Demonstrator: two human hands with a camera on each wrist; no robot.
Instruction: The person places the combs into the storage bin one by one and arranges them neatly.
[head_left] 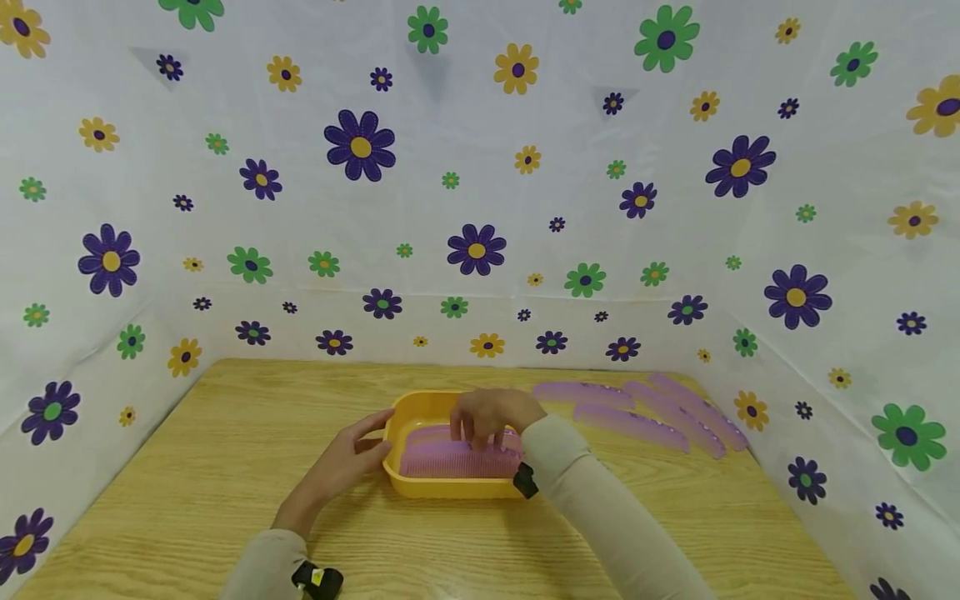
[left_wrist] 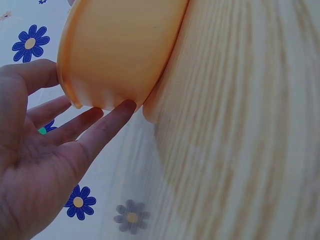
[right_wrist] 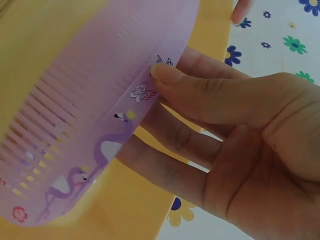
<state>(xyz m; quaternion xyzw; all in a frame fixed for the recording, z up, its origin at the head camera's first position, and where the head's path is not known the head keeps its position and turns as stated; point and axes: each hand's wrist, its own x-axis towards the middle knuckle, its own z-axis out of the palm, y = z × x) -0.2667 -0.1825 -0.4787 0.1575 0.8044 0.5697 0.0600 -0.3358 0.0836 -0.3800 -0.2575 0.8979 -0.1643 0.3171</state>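
A yellow plastic tray (head_left: 442, 489) with a raised rim sits on the wooden table. My right hand (head_left: 491, 411) reaches into it and pinches a translucent purple comb (right_wrist: 112, 85) between thumb and fingers. Flamingo and butterfly prints run along that comb's spine in the right wrist view, and its fine teeth face away from the palm. At least one more purple comb (head_left: 427, 433) lies behind it inside the tray. My left hand (head_left: 341, 464) is at the tray's left end, its fairly straight fingers (left_wrist: 112, 122) touching the outer wall and rim.
Several more purple combs (head_left: 633, 427) lie on the table (head_left: 300, 392) at the back right. A white sheet with printed flowers (head_left: 480, 183) stands around the table's back and sides.
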